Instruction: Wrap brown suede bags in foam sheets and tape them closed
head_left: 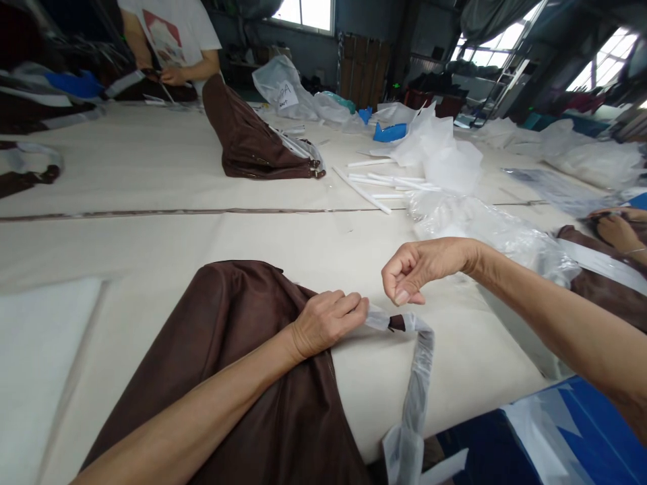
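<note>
A dark brown leather bag (242, 323) lies on the table in front of me. My left hand (331, 322) is closed around the bag's strap (422, 360), its forearm crossing the bag. Whitish translucent wrapping covers most of the strap, and a short brown piece shows bare just right of the hand. From there the strap bends and hangs down past the table's near edge. My right hand (417, 268) hovers just above the strap, apart from it, thumb and fingers pinched together. Whatever they may hold is hidden.
Another brown bag (263, 141) stands across the table, near a person in a white shirt (172, 40). White sticks (374, 185) and clear plastic bags (485, 222) lie ahead to the right. White sheets (45, 357) lie at left. Another person's hand (619, 232) is at far right.
</note>
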`<state>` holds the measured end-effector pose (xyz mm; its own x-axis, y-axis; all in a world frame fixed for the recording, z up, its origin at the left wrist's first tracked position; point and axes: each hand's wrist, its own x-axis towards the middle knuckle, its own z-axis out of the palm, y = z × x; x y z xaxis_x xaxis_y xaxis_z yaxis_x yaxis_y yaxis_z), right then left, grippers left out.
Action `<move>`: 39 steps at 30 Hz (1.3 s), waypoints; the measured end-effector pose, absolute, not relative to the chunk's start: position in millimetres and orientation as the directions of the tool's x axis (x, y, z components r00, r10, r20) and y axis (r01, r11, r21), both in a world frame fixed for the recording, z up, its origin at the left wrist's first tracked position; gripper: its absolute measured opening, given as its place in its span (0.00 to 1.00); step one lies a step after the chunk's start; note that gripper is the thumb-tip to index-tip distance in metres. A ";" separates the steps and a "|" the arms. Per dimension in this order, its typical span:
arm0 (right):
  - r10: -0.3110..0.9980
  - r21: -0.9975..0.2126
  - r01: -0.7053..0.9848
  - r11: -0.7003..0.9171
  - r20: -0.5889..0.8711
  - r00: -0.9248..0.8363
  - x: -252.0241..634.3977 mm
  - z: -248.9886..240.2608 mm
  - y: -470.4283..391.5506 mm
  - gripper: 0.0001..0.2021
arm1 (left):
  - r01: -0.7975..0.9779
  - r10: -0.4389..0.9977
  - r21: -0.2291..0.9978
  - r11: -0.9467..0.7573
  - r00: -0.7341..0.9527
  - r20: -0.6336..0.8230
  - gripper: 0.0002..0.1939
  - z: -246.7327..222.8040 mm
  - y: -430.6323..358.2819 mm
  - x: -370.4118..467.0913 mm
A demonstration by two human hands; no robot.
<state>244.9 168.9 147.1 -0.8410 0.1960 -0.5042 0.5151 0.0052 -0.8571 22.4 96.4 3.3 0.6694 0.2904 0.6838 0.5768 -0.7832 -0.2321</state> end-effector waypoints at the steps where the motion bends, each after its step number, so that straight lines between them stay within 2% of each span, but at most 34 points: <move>1: 0.173 -0.856 0.516 0.010 -0.507 -0.844 243.0 145.1 171.9 0.12 | 0.576 0.291 -0.230 -0.785 0.669 0.684 0.07 4.2 96.0 22.1; 7: 0.012 -0.797 0.590 0.128 -0.594 -0.804 220.5 123.3 187.7 0.12 | 0.554 0.297 -0.187 -0.811 0.665 0.685 0.04 9.0 94.9 21.5; 11: -0.032 -0.807 0.552 0.209 -0.570 -0.821 209.0 112.5 193.2 0.10 | 0.553 0.316 -0.160 -0.818 0.664 0.678 0.07 8.6 95.3 22.1; 22: 0.137 -0.729 0.562 0.390 -0.558 -0.818 206.3 111.8 184.6 0.04 | 0.577 0.358 -0.122 -0.807 0.644 0.676 0.07 6.1 96.0 22.5; 28: 0.141 -0.782 0.549 0.294 -0.533 -0.835 214.9 113.1 183.8 0.07 | 0.576 0.350 -0.139 -0.806 0.652 0.673 0.02 5.3 96.8 22.4; 31: 0.252 -0.788 0.581 0.202 -0.532 -0.808 227.9 114.1 174.0 0.08 | 0.591 0.365 -0.148 -0.793 0.655 0.662 0.03 3.7 97.1 22.7; 35: 0.497 -0.762 0.646 0.046 -0.544 -0.676 247.5 116.2 147.2 0.10 | 0.610 0.369 -0.166 -0.775 0.650 0.665 0.08 0.6 97.1 24.2; 37: 0.680 -0.813 0.572 -0.107 -0.480 -0.554 251.6 113.8 128.7 0.12 | 0.615 0.369 -0.181 -0.767 0.655 0.659 0.08 -0.9 97.4 25.1; 39: 0.836 -0.867 0.424 -0.261 -0.423 -0.351 249.5 106.6 108.5 0.15 | 0.621 0.367 -0.202 -0.757 0.661 0.655 0.08 -1.9 97.8 26.0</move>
<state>249.5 108.5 106.6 -0.3506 0.8357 -0.4226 0.4235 -0.2610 -0.8675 26.0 97.8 -1.9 0.6606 0.3669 0.6550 0.6212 -0.7571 -0.2023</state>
